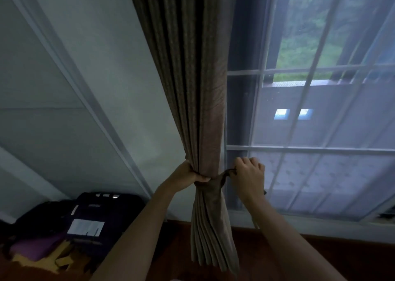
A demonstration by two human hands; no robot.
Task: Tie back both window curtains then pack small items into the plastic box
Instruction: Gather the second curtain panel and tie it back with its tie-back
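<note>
A brown pleated curtain (192, 88) hangs at the left edge of the window, gathered into a narrow bundle at waist height. My left hand (188, 174) is wrapped around the bundle from its left side and squeezes it together. A dark brown tie-back band (215, 183) runs around the gathered curtain. Its end stretches to the right into my right hand (249, 174), which is closed on it just beside the curtain. Below the band the curtain flares out toward the floor. No plastic box or small items are in view.
The window (320, 109) with white bars and a sheer white curtain fills the right side. A pale wall (96, 88) lies to the left. Dark bags and purple and yellow cloth (64, 227) are piled on the reddish-brown floor at the lower left.
</note>
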